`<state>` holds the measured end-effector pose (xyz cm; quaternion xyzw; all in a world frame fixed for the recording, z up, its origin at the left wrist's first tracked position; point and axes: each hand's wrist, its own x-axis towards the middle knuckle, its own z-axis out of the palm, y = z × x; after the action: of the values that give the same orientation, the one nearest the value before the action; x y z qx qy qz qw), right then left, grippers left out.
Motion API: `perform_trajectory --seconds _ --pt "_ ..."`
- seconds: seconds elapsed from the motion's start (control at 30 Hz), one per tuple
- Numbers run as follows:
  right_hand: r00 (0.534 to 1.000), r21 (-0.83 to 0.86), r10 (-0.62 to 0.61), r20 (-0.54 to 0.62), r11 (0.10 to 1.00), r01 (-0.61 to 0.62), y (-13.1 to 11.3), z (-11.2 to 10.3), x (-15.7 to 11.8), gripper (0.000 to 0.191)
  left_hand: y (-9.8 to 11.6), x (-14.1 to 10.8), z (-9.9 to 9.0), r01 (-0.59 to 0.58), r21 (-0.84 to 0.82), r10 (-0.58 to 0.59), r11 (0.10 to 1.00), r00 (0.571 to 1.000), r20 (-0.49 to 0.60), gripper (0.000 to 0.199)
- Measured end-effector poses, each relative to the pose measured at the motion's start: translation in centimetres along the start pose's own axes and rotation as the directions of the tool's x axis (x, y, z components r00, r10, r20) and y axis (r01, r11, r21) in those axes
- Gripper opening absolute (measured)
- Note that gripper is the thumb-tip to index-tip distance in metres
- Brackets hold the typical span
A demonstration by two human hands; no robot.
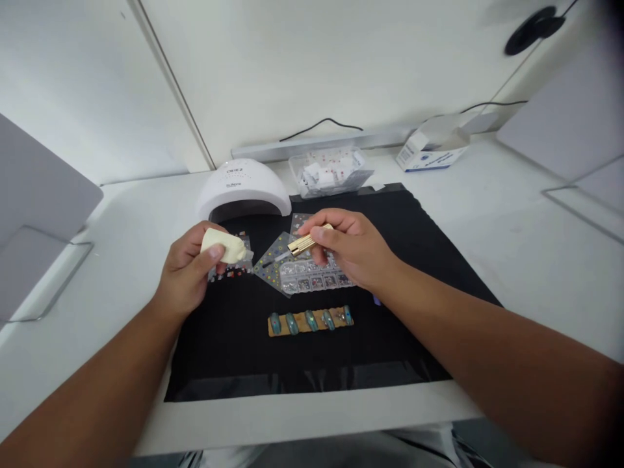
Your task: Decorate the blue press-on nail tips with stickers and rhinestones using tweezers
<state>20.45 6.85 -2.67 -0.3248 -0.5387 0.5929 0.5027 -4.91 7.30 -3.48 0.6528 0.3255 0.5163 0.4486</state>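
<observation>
My left hand (188,266) is closed around a pale yellow nail polish bottle (219,246), tilted with its neck toward the right. Between the fingers of my right hand (353,244) is a gold brush cap (303,243), its brush (275,260) pointing left and down, apart from the bottle. Beneath the brush lie a clear sticker sheet (273,250) with yellow dots and a clear compartment case (316,281) of small gems. Nearer to me, several glossy blue-green false nails (311,320) sit in a row on a tan strip (277,330).
A white nail lamp (244,185) stands at the back left of the black mat (302,364). Behind the mat are a clear plastic bin (334,172) of packets and an opened white box (433,153). More sticker sheets lie under my left hand.
</observation>
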Motion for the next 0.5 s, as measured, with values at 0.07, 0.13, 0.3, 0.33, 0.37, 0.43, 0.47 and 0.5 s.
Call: perform_trajectory --seconds 0.07,0.13,0.3,0.33,0.37,0.43,0.47,0.5 --pt "1.0 0.014 -0.008 -0.029 1.0 0.009 0.29 0.03 0.07 0.018 0.26 -0.17 0.15 0.007 0.013 -0.008 1.0 1.0 0.011 0.022" --pt "0.999 0.016 -0.011 -0.049 1.0 0.012 0.54 0.04 0.08 0.022 0.42 -0.26 0.21 0.017 0.024 -0.018 1.0 1.0 0.016 0.02" --pt "0.996 0.045 -0.022 -0.084 0.999 0.025 0.79 0.06 -0.01 0.022 0.44 -0.33 0.16 -0.026 0.02 0.026 0.999 1.0 0.016 0.019" --pt "0.996 0.051 -0.023 -0.088 0.998 0.027 0.8 0.07 -0.01 0.022 0.41 -0.35 0.15 -0.037 0.016 0.037 0.999 0.999 0.015 0.019" --pt "0.996 0.053 -0.023 -0.091 0.998 0.028 0.81 0.1 0.0 0.022 0.38 -0.37 0.15 -0.043 0.011 0.043 0.999 0.999 0.015 0.019" --pt "0.995 0.044 -0.018 -0.098 0.999 0.022 0.81 0.2 0.04 0.022 0.32 -0.45 0.15 -0.036 0.005 0.036 0.999 0.999 0.017 0.018" --pt "0.995 0.038 -0.011 -0.101 0.999 0.015 0.81 0.26 0.06 0.022 0.3 -0.49 0.15 -0.027 0.005 0.026 1.0 0.999 0.019 0.018" --pt "0.995 0.032 -0.004 -0.102 0.999 0.008 0.8 0.33 0.08 0.023 0.3 -0.54 0.14 -0.019 0.006 0.018 1.0 1.0 0.02 0.019"
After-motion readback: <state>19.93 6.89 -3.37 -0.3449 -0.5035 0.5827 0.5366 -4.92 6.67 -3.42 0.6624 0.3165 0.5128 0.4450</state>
